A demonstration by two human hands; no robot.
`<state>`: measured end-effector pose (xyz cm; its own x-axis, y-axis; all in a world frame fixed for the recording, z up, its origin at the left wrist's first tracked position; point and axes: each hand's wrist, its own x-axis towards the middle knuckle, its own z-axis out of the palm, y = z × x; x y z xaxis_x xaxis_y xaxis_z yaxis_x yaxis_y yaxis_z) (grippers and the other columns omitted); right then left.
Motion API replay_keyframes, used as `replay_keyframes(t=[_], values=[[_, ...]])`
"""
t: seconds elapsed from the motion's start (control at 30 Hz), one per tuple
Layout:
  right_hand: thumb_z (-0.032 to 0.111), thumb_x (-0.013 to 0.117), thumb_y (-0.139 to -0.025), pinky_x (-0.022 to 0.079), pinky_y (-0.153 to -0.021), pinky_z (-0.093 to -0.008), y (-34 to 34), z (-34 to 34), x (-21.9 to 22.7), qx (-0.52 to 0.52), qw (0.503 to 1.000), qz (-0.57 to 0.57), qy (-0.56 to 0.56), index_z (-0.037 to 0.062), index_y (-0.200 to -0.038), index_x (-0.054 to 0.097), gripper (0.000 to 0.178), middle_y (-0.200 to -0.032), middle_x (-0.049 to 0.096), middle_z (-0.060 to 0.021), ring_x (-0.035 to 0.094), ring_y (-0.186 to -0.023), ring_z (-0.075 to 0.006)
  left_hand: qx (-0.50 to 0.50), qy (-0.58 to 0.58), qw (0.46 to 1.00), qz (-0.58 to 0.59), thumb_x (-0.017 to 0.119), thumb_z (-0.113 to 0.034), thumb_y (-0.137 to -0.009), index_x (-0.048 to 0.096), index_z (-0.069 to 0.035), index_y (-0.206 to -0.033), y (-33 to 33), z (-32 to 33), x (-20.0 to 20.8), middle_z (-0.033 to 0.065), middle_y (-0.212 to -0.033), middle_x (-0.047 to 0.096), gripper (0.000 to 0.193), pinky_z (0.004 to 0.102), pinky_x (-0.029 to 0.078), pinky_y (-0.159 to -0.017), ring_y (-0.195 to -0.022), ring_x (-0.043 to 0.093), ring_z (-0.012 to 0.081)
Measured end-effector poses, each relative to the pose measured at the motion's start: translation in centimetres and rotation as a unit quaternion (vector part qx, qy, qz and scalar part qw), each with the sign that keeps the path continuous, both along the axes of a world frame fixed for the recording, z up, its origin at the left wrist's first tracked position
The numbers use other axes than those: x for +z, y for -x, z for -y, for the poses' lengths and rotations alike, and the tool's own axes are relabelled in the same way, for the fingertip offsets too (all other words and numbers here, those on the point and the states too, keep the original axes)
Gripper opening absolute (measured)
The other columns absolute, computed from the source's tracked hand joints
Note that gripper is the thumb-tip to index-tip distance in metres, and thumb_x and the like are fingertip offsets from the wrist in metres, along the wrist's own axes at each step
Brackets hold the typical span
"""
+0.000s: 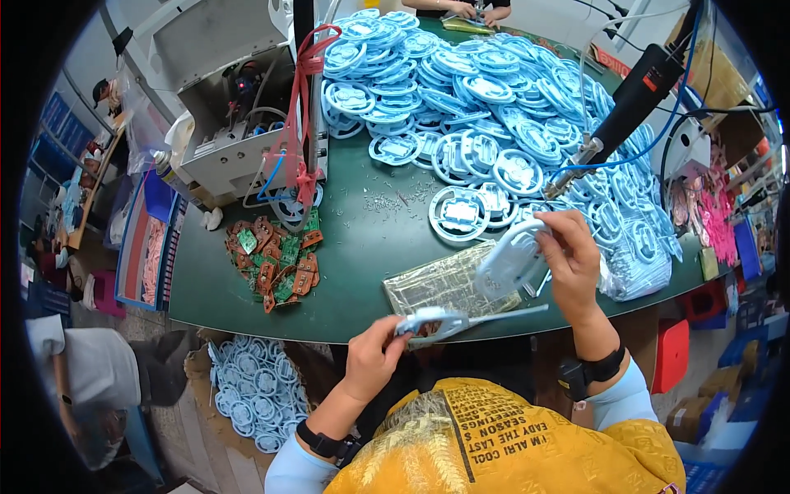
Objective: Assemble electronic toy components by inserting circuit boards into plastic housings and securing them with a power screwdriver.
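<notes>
Fingers of the right hand (572, 259) are pinching a pale blue shell (512, 263) at three o'clock above the table (362, 247). Left hand (374, 354) is clamping a long tool (461, 319), perhaps tweezers, at six o'clock. She seems to be fitting the part; next, tip and shell need aligning.

The left hand (374, 354) holds a pale blue plastic handle piece (440, 321); the right hand (572, 259) grips a round white-blue plastic frame (510, 262) above the green table (362, 239).
</notes>
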<state>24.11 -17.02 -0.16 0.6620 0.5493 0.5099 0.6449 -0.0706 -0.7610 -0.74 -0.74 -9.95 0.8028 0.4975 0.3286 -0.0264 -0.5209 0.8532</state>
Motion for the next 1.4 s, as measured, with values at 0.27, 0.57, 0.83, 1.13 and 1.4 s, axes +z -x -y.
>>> replay_keyframes(t=[0.27, 0.57, 0.83, 1.13, 1.4], values=[[0.011, 0.07, -0.086, 0.049, -0.078, -0.0386, 2.6, -5.2, -5.8, 0.216, 0.936, -0.056, 0.273, 0.0051, -0.116, 0.068, 0.03, -0.098, 0.061, -0.0127, 0.061, -0.09, -0.0305, -0.029, 0.435, 0.892, -0.116, 0.049, -0.018, -0.105, 0.055, 0.005, -0.126, -2.6, -0.8, 0.1, 0.0084, -0.083, 0.068, 0.033, 0.0232, 0.055, -0.051, -0.062, 0.068, 0.0148], [0.044, 0.089, -0.063, 0.031, -0.114, -0.0473, 3.9, -3.2, -5.8, 0.319, 0.876, 0.098, 0.349, 0.0009, -0.151, 0.029, 0.115, -0.154, 0.032, -0.0226, 0.036, -0.14, -0.0409, -0.027, 0.501, 0.858, -0.112, 0.051, -0.016, -0.103, 0.055, 0.005, -0.128, -2.1, -1.2, -0.7, 0.0073, -0.083, 0.067, 0.033, 0.0243, 0.056, -0.054, -0.065, 0.069, 0.0149], [0.034, 0.09, -0.061, 0.033, -0.114, -0.0457, 4.2, -3.3, -6.1, 0.313, 0.885, 0.09, 0.333, 0.0034, -0.152, 0.029, 0.114, -0.154, 0.03, -0.0215, 0.036, -0.14, -0.0408, -0.027, 0.512, 0.852, -0.11, 0.05, -0.015, -0.103, 0.056, 0.005, -0.128, -2.2, -1.3, -0.7, 0.0071, -0.087, 0.067, 0.032, 0.0243, 0.057, -0.056, -0.066, 0.066, 0.0124], [0.031, 0.09, -0.062, 0.033, -0.115, -0.0445, 4.0, -3.7, -6.1, 0.332, 0.883, 0.054, 0.327, 0.0034, -0.152, 0.029, 0.112, -0.152, 0.032, -0.021, 0.035, -0.14, -0.0398, -0.044, 0.523, 0.842, -0.126, 0.046, -0.014, -0.104, 0.054, 0.002, -0.134, -2.2, -1.6, -0.4, 0.0078, -0.091, 0.067, 0.035, 0.0251, 0.058, -0.059, -0.07, 0.066, 0.0123], [0.032, 0.09, -0.062, 0.033, -0.115, -0.0453, 3.8, -3.9, -6.2, 0.341, 0.881, 0.065, 0.322, 0.0041, -0.153, 0.028, 0.113, -0.153, 0.032, -0.0208, 0.034, -0.141, -0.0398, -0.048, 0.526, 0.84, -0.127, 0.044, -0.015, -0.106, 0.051, 0.004, -0.136, -2.3, -1.8, -0.4, 0.0099, -0.091, 0.068, 0.037, 0.026, 0.059, -0.061, -0.069, 0.068, 0.0154]])
